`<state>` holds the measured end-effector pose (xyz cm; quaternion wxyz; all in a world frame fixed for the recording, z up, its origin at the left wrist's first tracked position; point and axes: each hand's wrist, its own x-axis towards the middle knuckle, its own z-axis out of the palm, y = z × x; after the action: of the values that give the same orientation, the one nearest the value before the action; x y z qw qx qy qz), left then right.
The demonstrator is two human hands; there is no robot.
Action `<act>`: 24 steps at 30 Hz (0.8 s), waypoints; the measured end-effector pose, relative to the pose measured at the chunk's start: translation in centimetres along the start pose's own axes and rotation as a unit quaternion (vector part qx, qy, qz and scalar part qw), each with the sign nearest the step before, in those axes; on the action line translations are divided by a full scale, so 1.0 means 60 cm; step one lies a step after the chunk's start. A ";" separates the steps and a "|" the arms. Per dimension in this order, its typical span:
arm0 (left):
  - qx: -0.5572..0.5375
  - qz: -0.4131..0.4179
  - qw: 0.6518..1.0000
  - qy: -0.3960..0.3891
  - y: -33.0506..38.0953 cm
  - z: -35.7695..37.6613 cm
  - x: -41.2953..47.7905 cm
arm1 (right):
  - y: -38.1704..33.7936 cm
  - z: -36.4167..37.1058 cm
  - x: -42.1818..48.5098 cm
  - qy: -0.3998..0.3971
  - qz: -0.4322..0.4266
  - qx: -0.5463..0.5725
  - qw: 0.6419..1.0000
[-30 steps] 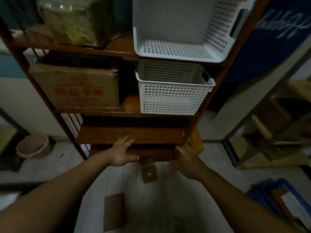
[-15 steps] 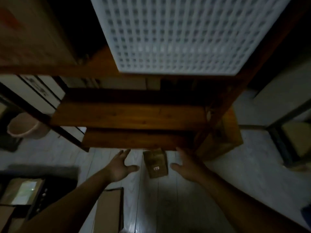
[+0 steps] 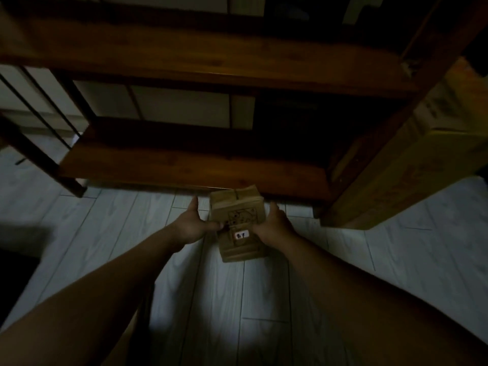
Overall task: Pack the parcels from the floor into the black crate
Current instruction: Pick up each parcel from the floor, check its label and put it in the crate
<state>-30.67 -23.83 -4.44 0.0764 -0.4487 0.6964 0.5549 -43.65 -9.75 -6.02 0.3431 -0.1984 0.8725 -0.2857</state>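
Observation:
A small brown cardboard parcel [image 3: 239, 223] with a white label lies on the pale plank floor, just in front of the lowest wooden shelf. My left hand [image 3: 194, 225] presses against its left side, thumb on the top face. My right hand [image 3: 273, 228] clasps its right side. Both hands grip the parcel between them. The black crate does not show in this view.
A dark wooden shelf unit [image 3: 184, 159] stands right behind the parcel, its lowest board close above the floor. A large yellowish cardboard box [image 3: 412, 165] leans at the shelf's right leg. A dark shape [image 3: 15, 270] sits at the left edge.
The view dropped down towards the floor. Both hands, open and apart beside the parcel half a second ago, have closed in on its two sides.

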 end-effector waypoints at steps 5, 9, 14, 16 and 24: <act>-0.010 -0.023 1.000 -0.010 0.012 0.012 -0.012 | 0.006 -0.003 -0.006 -0.005 0.018 -0.006 1.000; -0.022 -0.028 0.999 -0.020 0.014 0.012 -0.005 | 0.007 -0.017 0.007 -0.015 0.025 0.030 0.999; -0.086 -0.006 0.995 -0.050 0.013 0.024 0.005 | -0.008 -0.001 0.019 -0.064 -0.016 0.055 0.996; -0.103 0.015 0.994 -0.028 0.026 0.018 -0.014 | -0.028 -0.004 -0.001 -0.024 -0.028 0.053 0.998; -0.087 0.006 0.996 0.012 0.199 -0.144 -0.272 | -0.247 -0.169 -0.233 -0.004 -0.019 0.024 1.000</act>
<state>-26.20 -22.53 17.03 0.0257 -0.4563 0.6486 0.6086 -39.03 -9.71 16.26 0.3455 -0.2074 0.8605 -0.3119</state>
